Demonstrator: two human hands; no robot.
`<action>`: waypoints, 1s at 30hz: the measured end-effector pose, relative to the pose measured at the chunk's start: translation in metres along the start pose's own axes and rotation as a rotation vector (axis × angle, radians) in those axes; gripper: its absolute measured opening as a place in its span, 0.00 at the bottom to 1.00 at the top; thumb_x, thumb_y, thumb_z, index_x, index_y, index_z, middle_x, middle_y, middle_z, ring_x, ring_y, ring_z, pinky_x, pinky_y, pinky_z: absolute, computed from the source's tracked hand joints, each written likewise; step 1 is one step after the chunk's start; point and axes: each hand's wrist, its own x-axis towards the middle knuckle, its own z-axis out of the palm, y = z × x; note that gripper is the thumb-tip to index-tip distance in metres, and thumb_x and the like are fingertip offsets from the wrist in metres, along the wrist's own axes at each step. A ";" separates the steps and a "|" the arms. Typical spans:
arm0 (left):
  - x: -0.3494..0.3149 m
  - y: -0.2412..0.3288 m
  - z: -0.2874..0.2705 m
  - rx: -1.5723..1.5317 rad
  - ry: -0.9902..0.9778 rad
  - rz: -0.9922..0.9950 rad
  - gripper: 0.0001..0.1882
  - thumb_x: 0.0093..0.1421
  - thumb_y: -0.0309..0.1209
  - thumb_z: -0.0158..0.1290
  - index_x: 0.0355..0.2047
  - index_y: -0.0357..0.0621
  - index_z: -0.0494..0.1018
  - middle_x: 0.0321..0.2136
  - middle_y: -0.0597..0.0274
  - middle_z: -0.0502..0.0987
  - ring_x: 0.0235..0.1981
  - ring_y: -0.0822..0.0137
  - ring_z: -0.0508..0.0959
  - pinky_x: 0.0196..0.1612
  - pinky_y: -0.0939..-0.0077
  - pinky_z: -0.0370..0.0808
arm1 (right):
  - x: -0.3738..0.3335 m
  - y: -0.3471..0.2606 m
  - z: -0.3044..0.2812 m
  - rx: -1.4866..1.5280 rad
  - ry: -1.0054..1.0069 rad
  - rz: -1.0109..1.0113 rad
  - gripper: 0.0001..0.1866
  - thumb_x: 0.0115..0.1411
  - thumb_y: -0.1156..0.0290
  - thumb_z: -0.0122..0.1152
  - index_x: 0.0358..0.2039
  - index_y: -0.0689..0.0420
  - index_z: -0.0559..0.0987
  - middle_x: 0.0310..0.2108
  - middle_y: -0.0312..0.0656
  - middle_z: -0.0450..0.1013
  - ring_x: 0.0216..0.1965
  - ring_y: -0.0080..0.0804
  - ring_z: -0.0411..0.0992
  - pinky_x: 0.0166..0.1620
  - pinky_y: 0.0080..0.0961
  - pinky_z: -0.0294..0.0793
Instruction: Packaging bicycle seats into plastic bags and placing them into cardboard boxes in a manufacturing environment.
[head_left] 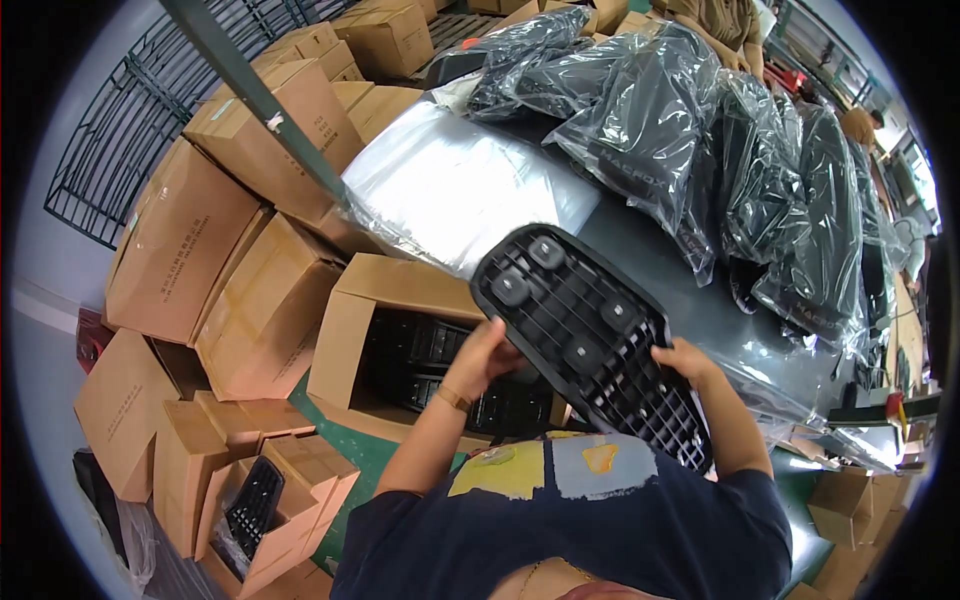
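Note:
Between my hands, tilted in front of my chest, is a long black ribbed plastic panel [585, 315], its gridded side toward me. Several rounded pads sit at its wider far end, and an open lattice runs to its near end. My left hand [487, 358] is closed on the panel's left edge; some of its fingers are hidden beneath. Gripping the opposite edge is my right hand [686, 360], its thumb on top. Below my left hand, an open cardboard box [345, 300] holds more black plastic parts [410, 340].
A metal-topped table [640, 245] carries plastic sheeting [470, 185] and several black items in clear bags [640, 120]. Closed cartons [185, 240] are stacked at left, beside a metal post [270, 110]. A small open box [300, 540] holds another black part. Another person [735, 25] stands beyond the table.

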 end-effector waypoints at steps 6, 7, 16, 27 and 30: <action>0.140 0.035 -0.042 0.745 0.473 0.440 0.22 0.56 0.47 0.53 0.38 0.39 0.71 0.35 0.57 0.75 0.36 0.63 0.75 0.39 0.69 0.72 | -0.025 0.054 -0.043 0.121 0.099 0.008 0.27 0.45 0.51 0.68 0.37 0.60 0.75 0.29 0.36 0.73 0.30 0.26 0.72 0.36 0.23 0.72; 0.157 0.046 -0.028 1.176 0.591 0.444 0.23 0.54 0.46 0.55 0.37 0.38 0.71 0.34 0.55 0.75 0.36 0.61 0.75 0.38 0.68 0.72 | -0.026 0.060 -0.049 0.129 0.108 0.017 0.27 0.45 0.51 0.68 0.37 0.60 0.75 0.29 0.36 0.73 0.30 0.26 0.72 0.36 0.23 0.72; 0.225 0.031 0.012 1.110 0.142 0.597 0.09 0.56 0.30 0.50 0.37 0.40 0.72 0.32 0.52 0.73 0.37 0.56 0.74 0.43 0.67 0.70 | -0.016 0.062 -0.077 0.204 0.180 -0.066 0.28 0.44 0.52 0.68 0.39 0.60 0.74 0.30 0.35 0.72 0.32 0.25 0.70 0.37 0.22 0.69; 0.182 0.033 -0.018 1.762 0.690 0.470 0.15 0.50 0.41 0.58 0.25 0.42 0.71 0.29 0.55 0.71 0.33 0.53 0.71 0.37 0.64 0.68 | 0.015 0.061 -0.090 0.229 0.110 -0.027 0.29 0.45 0.52 0.67 0.40 0.62 0.74 0.31 0.36 0.72 0.32 0.26 0.70 0.38 0.22 0.70; 0.198 0.047 -0.054 1.526 0.613 0.506 0.11 0.54 0.37 0.53 0.25 0.40 0.72 0.27 0.57 0.73 0.29 0.55 0.72 0.34 0.66 0.69 | 0.028 0.042 -0.088 0.160 0.059 0.010 0.29 0.45 0.52 0.67 0.40 0.62 0.74 0.32 0.37 0.73 0.33 0.27 0.71 0.39 0.23 0.70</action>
